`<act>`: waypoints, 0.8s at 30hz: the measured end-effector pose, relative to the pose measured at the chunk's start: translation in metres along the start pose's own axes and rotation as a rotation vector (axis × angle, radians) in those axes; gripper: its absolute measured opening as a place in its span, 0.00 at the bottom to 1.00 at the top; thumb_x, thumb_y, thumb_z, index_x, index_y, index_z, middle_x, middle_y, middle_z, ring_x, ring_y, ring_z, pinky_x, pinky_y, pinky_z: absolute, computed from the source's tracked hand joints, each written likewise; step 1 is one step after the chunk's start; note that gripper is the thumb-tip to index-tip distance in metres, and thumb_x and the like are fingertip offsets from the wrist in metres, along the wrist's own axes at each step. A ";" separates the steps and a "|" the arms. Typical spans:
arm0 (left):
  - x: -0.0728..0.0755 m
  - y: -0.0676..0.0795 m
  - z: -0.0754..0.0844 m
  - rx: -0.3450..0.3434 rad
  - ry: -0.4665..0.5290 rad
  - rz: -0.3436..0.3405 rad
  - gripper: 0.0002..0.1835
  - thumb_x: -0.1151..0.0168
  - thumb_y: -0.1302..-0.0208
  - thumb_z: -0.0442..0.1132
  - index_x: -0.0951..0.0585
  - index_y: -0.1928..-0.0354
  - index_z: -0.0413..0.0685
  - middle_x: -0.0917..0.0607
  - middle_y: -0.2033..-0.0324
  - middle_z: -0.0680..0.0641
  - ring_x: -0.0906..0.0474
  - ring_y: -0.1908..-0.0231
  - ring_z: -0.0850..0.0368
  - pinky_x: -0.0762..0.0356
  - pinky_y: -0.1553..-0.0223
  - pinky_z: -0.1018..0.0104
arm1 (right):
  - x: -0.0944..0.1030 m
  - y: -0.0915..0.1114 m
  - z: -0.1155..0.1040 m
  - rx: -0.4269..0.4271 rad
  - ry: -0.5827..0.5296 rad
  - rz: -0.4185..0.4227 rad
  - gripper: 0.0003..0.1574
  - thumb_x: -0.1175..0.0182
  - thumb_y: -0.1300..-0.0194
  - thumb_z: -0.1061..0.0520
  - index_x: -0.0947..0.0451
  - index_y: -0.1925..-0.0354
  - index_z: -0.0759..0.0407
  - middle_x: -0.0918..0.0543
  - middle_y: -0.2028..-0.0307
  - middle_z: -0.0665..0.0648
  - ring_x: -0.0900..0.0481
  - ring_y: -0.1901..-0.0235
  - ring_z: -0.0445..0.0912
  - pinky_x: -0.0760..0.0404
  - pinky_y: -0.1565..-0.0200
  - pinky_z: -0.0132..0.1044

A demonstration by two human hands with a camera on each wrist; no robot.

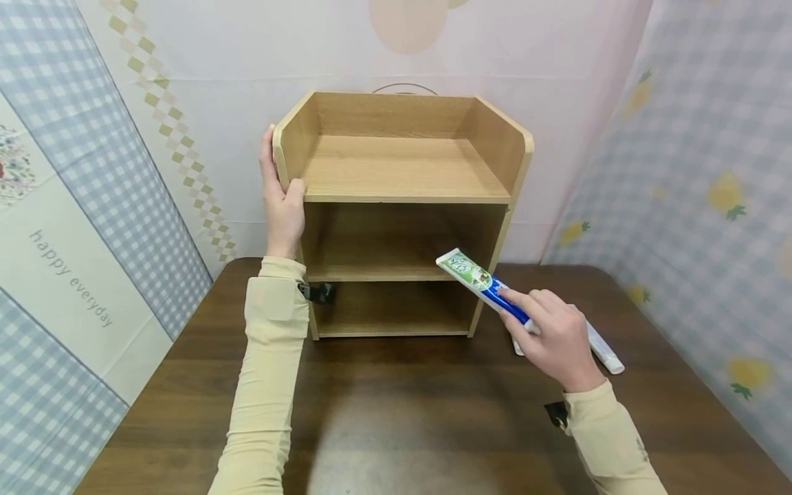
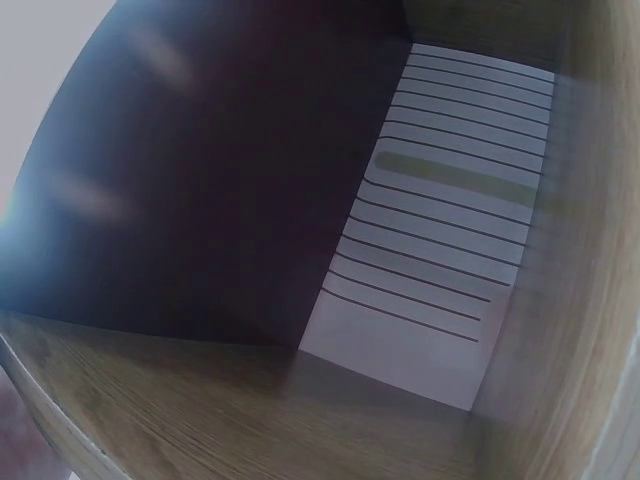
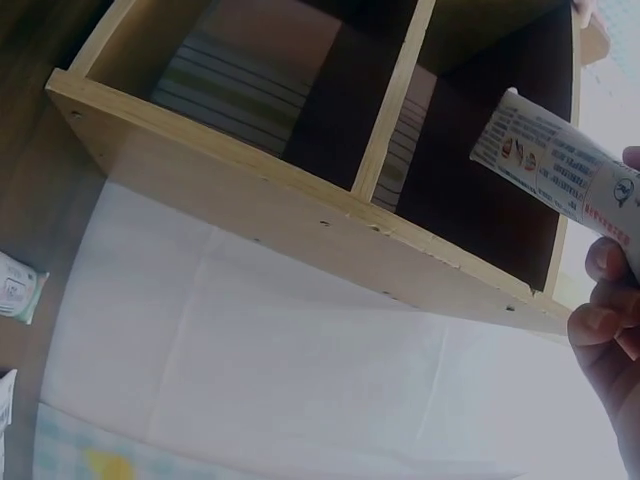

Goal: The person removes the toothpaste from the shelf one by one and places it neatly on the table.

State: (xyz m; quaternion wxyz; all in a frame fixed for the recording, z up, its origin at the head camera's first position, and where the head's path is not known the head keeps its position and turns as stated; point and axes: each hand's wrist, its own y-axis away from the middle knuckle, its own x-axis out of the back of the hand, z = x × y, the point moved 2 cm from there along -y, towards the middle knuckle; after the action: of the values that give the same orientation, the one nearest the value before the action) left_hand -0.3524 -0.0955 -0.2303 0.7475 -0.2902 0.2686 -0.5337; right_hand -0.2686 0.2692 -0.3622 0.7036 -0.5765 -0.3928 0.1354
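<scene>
A wooden shelf unit (image 1: 405, 196) with a raised-edge top and two compartments stands on the table. My left hand (image 1: 286, 213) grips its left side panel near the top, thumb at the front edge and fingers along the outside. In my right hand (image 1: 559, 337) I hold a green, white and blue toothpaste tube (image 1: 489, 285) by its lower end, its flat end tilted up in front of the shelf's right side. The right wrist view shows the printed back of this tube (image 3: 560, 160) by the upper compartment's opening.
On the brown table (image 1: 383, 412), a white tube (image 1: 606, 350) lies partly hidden behind my right hand. Two tube ends, one greenish-white (image 3: 18, 288) and one white (image 3: 5, 405), show at the right wrist view's left edge. Patterned cloth (image 1: 668, 206) hangs around the table.
</scene>
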 end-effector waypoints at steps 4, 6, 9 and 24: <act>0.001 0.001 0.001 0.009 -0.019 0.001 0.43 0.61 0.47 0.22 0.46 0.25 0.53 0.40 0.27 0.55 0.38 0.38 0.62 0.39 0.39 0.66 | -0.001 0.002 0.001 0.027 0.006 -0.008 0.23 0.46 0.31 0.41 0.14 0.56 0.55 0.20 0.78 0.52 0.30 0.77 0.42 0.36 0.80 0.31; 0.001 0.001 0.002 0.010 -0.028 0.001 0.43 0.61 0.46 0.22 0.46 0.25 0.53 0.41 0.26 0.56 0.38 0.38 0.63 0.39 0.39 0.66 | 0.000 0.003 0.001 0.037 0.010 0.002 0.23 0.46 0.32 0.42 0.14 0.57 0.56 0.20 0.78 0.52 0.30 0.78 0.42 0.36 0.80 0.32; 0.000 0.001 0.003 0.011 -0.035 -0.003 0.43 0.61 0.46 0.22 0.46 0.25 0.53 0.42 0.26 0.56 0.38 0.38 0.63 0.39 0.39 0.66 | 0.005 0.005 0.004 0.055 0.012 0.036 0.23 0.45 0.32 0.43 0.13 0.58 0.58 0.21 0.79 0.53 0.31 0.78 0.43 0.35 0.78 0.34; -0.002 0.002 0.006 0.017 -0.042 -0.003 0.43 0.61 0.45 0.23 0.47 0.25 0.55 0.42 0.26 0.59 0.38 0.37 0.62 0.39 0.39 0.63 | 0.056 0.032 0.052 -0.093 0.080 0.194 0.30 0.46 0.33 0.39 0.14 0.59 0.64 0.18 0.78 0.64 0.29 0.77 0.53 0.37 0.71 0.35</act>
State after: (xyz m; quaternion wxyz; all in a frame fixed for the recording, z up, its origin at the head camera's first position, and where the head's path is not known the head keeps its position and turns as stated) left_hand -0.3475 -0.0918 -0.2271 0.7546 -0.2956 0.2480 -0.5308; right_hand -0.2602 0.3520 -0.3681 0.6747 -0.6489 -0.3127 0.1612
